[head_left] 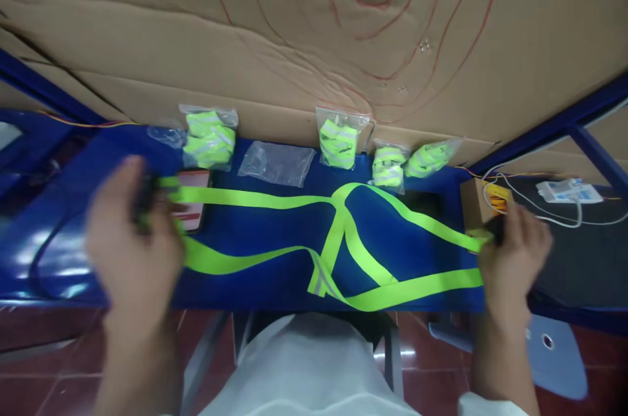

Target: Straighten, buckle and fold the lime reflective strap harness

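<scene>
A neon yellow-green strap harness (338, 223) stretches across the blue table between my two hands. Its bands cross and loop near the middle, where a greyish stripe shows on one twisted part. At the left end, my left hand (135, 233) is closed around the straps and a black piece, probably a buckle; motion blurs it. My right hand (515, 252) grips the other end, with a dark piece at its fingertips. Under the upper left strap lies a phone-like flat object (192, 212) with a pink and white face, partly covered.
Clear bags with folded neon straps (210, 140) stand along the back, beside a flat clear bag (277, 163). A small cardboard box (473, 203) and a white cabled device (569, 191) sit at right. Cardboard (275, 43) with red drawn lines walls the back. A blue stool (557, 357) stands below.
</scene>
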Demonstrator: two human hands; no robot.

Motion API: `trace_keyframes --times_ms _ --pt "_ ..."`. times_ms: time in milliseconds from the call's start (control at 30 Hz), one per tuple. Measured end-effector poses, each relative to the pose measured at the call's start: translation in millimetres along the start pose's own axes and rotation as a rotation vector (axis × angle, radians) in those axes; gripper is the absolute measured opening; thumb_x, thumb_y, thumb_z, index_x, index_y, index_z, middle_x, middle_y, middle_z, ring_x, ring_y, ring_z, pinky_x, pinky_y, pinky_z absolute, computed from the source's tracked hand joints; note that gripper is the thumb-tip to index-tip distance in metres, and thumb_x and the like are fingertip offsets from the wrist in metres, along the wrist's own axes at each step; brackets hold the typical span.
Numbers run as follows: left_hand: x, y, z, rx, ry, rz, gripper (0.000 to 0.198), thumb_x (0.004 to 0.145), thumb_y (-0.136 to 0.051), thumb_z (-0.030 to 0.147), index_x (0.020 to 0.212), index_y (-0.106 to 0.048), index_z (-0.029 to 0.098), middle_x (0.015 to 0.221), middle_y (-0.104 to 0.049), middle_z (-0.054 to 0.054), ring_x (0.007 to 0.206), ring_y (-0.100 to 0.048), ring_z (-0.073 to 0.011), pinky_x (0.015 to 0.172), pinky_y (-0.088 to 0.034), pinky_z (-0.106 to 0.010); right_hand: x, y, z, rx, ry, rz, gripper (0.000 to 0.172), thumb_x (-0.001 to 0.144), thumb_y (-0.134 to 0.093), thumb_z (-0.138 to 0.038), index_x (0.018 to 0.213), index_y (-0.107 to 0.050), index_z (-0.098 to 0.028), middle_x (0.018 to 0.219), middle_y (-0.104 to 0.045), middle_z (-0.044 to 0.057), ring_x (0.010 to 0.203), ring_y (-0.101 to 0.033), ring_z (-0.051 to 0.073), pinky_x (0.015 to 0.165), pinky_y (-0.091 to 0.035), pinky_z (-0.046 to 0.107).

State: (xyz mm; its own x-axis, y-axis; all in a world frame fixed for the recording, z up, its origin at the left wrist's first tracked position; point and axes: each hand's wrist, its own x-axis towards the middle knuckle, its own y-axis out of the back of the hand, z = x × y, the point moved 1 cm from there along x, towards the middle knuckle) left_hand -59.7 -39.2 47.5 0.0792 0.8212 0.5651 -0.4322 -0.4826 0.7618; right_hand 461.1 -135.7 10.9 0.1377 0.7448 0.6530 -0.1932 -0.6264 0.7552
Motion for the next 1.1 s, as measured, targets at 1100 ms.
trace_keyframes --times_ms 1100 --pt "-3.0 -127.3 94.3 0.061 -0.818 -0.415 0.088 0.086 -0.041 -0.008 0.165 -0.013 0.019 0.167 -0.02 -0.025 0.118 -0.068 -0.0282 0.085 -0.06 -0.038 12.9 -51.4 -176.3 0.793 0.455 -0.435 0.069 0.077 -0.052 -0.004 0.145 -0.047 -0.018 0.133 -0.061 0.015 0.123 -0.054 0.033 0.103 -0.047 0.051"
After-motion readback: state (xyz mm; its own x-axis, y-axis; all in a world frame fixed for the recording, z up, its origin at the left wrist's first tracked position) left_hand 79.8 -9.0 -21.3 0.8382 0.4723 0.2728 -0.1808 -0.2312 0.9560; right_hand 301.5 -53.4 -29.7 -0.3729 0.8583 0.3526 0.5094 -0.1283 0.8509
